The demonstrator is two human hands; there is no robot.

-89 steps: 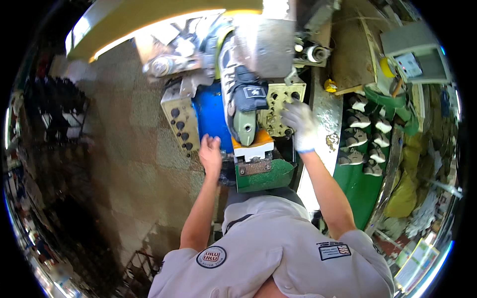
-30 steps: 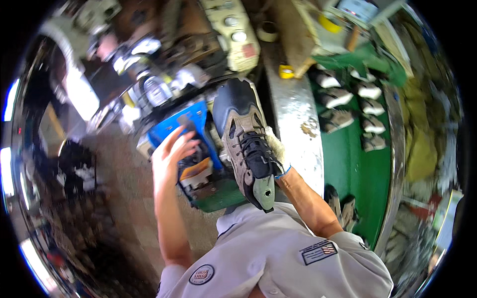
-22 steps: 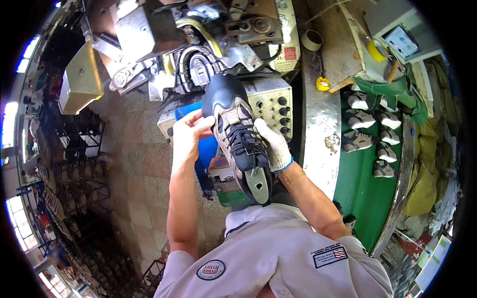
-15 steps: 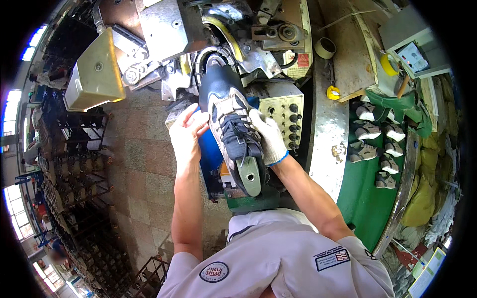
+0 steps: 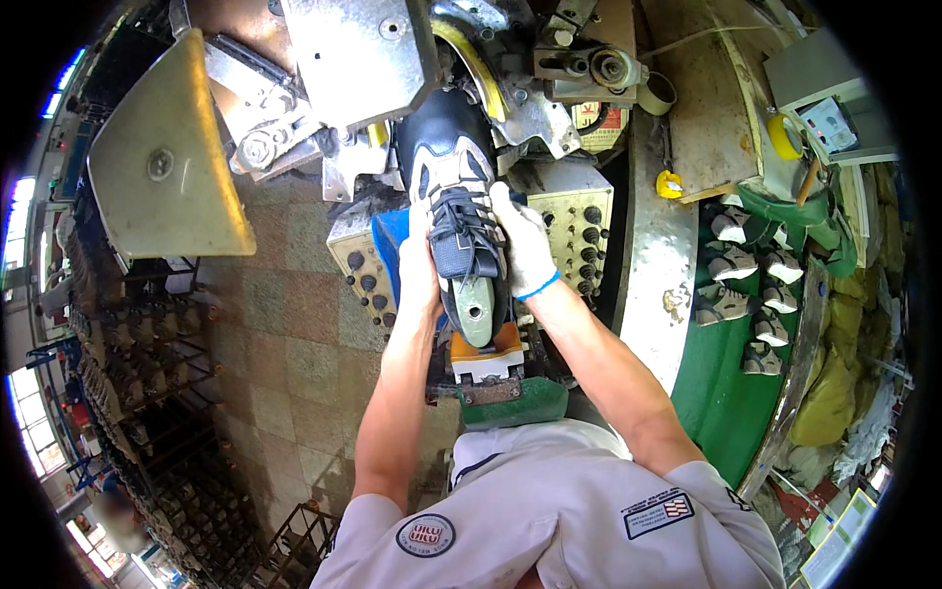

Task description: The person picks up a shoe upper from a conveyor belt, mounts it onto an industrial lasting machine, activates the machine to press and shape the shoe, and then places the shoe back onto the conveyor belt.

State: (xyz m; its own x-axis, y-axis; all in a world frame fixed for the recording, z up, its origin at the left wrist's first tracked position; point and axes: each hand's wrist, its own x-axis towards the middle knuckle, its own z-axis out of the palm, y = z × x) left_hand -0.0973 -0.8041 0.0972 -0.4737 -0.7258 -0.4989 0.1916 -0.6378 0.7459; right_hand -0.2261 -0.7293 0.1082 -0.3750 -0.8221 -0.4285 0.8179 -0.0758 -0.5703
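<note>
A black and beige shoe upper (image 5: 457, 218) with dark laces sits on a pale green shoe last (image 5: 476, 312), its toe pointing away from me. The toe end lies under the jaws of a metal shoe machine (image 5: 365, 54). Bare, my left hand (image 5: 419, 263) is closed along the left side of the upper. My right hand (image 5: 525, 243), in a white knit glove with a blue cuff, is closed on its right side. Both hands' fingertips are partly hidden by the shoe. Below the heel is an orange and metal support (image 5: 491, 363).
Control boxes with black knobs (image 5: 572, 221) flank the shoe. A cream lamp-like housing (image 5: 162, 162) hangs at the left. Several shoe uppers (image 5: 728, 263) lie on a green surface (image 5: 726, 393) at the right. Racks of shoes (image 5: 147, 344) stand on the left, with a blurred person (image 5: 118, 520) beyond.
The shoe has moved forward and straightened, its toe going further under the machine. My left hand, open beside it before, has closed on its side. My right hand keeps hold.
</note>
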